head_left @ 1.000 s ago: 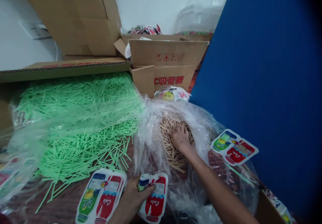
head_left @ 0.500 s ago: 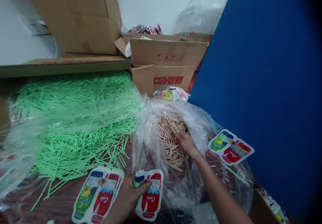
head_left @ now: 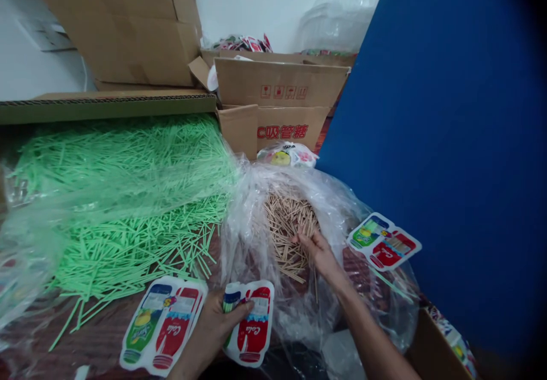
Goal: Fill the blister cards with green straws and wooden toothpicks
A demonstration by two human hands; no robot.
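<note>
My left hand point(head_left: 216, 324) grips a bottle-shaped printed pack point(head_left: 251, 323) with red and blue bottle pictures, thumb on its top. My right hand point(head_left: 317, 249) reaches into a clear plastic bag point(head_left: 256, 237) full of tan sticks point(head_left: 284, 226); its fingers are curled among them, pinching a few sticks. A second flat printed pack point(head_left: 164, 324) lies on the table just left of my left hand. A third printed pack point(head_left: 383, 241) rests on the bag's right side.
A big heap of green sticks point(head_left: 115, 197) spills from clear plastic on the left. Cardboard boxes point(head_left: 277, 92) stand behind. A blue panel point(head_left: 448, 141) walls off the right. A box edge point(head_left: 431, 340) sits at bottom right.
My right hand has drawn back toward me within the bag of tan sticks, now closing on a few. My left hand keeps holding the printed pack.
</note>
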